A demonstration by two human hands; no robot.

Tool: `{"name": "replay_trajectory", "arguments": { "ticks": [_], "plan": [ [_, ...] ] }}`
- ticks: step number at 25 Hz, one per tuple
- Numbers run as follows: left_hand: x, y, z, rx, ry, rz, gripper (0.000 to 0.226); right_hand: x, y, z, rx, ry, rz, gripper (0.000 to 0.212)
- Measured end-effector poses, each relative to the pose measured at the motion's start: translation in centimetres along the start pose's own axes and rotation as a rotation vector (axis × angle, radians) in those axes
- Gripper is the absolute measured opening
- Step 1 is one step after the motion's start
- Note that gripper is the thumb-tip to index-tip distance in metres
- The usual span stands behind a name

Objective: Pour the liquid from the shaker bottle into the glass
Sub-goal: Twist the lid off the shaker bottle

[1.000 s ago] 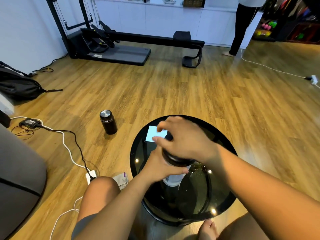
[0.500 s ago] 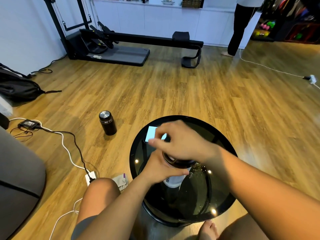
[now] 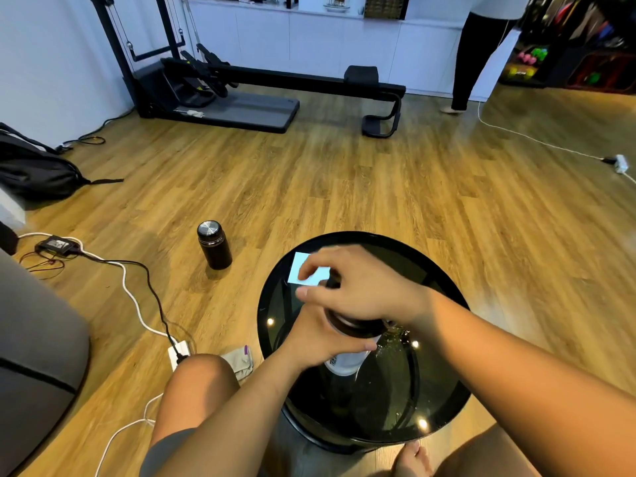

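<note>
glossy black glass table [image 3: 444, 401], wood-grain floor [image 3: 378, 187], brushed-metal flask cap [image 3: 208, 228].

1. Warm wood-plank floor [image 3: 344, 187] all over, glossy toward the right.
2. Pale walls, white cabinets [image 3: 309, 39] along the back.
3. Black exercise machine [image 3: 220, 94] parked against that wall.
4. Dark backpack [image 3: 38, 170] slumped far left, cables [image 3: 137, 290] snaking to a power strip [image 3: 179, 352].
5. Grey sofa [image 3: 34, 356] edge at lower left.

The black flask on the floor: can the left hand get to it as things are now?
Probably not at once. The left hand is wrapped around the shaker on the table, so it is busy. The flask stands apart on open floor to the left; nothing blocks the way if the hand lets go.
</note>
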State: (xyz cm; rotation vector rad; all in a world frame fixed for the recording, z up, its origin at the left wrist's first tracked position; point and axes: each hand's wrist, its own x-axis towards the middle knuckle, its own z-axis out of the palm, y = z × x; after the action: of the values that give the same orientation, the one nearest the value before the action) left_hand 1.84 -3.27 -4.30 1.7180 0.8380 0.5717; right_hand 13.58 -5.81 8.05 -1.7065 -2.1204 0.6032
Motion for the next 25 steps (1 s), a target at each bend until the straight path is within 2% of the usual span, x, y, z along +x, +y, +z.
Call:
{"name": "replay_trajectory", "arguments": {
  "ticks": [1, 2, 4, 5, 7, 9, 10, 11, 13, 15, 16, 17, 19, 21, 22, 24, 25],
  "plan": [
    [-0.1, 0.2, 0.0, -0.001, 0.000, -0.007, 0.094, 0.0, 0.1, -0.2, -0.090, 0.055, 0.063, 0.039],
    [-0.1, 0.3, -0.1, -0.003, -0.001, -0.018, 0.102, 0.0, 0.2, -0.4, -0.289, 0.082, 0.175, 0.049],
    [0.0, 0.2, -0.1, 0.016, -0.007, -0.046, 0.103, -0.4, 0.2, -0.2, -0.615, 0.054, 0.364, 0.063],
    [0.1, 0.1, -0.1, 0.039, -0.010, -0.046, 0.093, -0.5, 0.1, 0.4, -0.626, 0.038, 0.345, 0.064],
    [-0.2, 0.4, 0.1, 0.085, -0.040, -0.026, 0.079, -0.6, -0.9, 1.3, -0.408, -0.036, 0.171, 0.055],
    [-0.5, 0.7, 0.2, 0.101, -0.040, -0.025, 0.084, -1.0, -2.3, 1.7, -0.112, -0.121, 0.008, 0.045],
    [-0.5, 0.9, 0.2, 0.085, -0.024, -0.045, 0.086, -1.1, -2.4, 1.5, -0.030, -0.076, -0.044, 0.042],
    [-0.4, 0.9, 0.0, 0.061, -0.011, -0.062, 0.088, -0.9, -2.1, 1.0, -0.028, 0.022, -0.064, 0.042],
    [-0.3, 0.7, -0.1, 0.036, 0.007, -0.055, 0.098, -0.4, -0.4, -0.6, -0.296, 0.153, 0.067, 0.049],
    [-0.1, 0.5, -0.2, 0.047, 0.004, -0.072, 0.104, -0.1, 1.1, -1.4, -0.564, 0.057, 0.310, 0.055],
    [0.1, 0.2, -0.2, 0.048, -0.004, -0.080, 0.100, 0.1, 1.3, -1.0, -0.554, -0.007, 0.344, 0.058],
    [0.1, 0.0, -0.2, 0.049, -0.017, -0.070, 0.092, 0.2, 1.0, -0.3, -0.476, -0.043, 0.291, 0.057],
    [-0.2, -0.3, 0.0, 0.084, -0.098, -0.075, 0.082, 0.0, -0.9, 1.5, -0.279, -0.094, 0.064, 0.050],
    [-0.2, -0.7, 0.3, 0.098, -0.128, -0.057, 0.094, -0.6, -2.3, 1.9, -0.100, -0.110, -0.087, 0.047],
    [-0.1, -0.6, 0.3, 0.082, -0.088, -0.038, 0.100, -0.4, -2.1, 1.3, -0.055, -0.020, -0.109, 0.046],
    [0.1, -0.6, 0.1, 0.026, -0.017, -0.048, 0.104, 0.2, -0.6, -0.6, -0.218, 0.158, 0.006, 0.048],
    [0.1, -0.4, 0.0, 0.015, -0.001, -0.048, 0.103, 0.2, 0.4, -1.3, -0.393, 0.152, 0.151, 0.051]
  ]
}}
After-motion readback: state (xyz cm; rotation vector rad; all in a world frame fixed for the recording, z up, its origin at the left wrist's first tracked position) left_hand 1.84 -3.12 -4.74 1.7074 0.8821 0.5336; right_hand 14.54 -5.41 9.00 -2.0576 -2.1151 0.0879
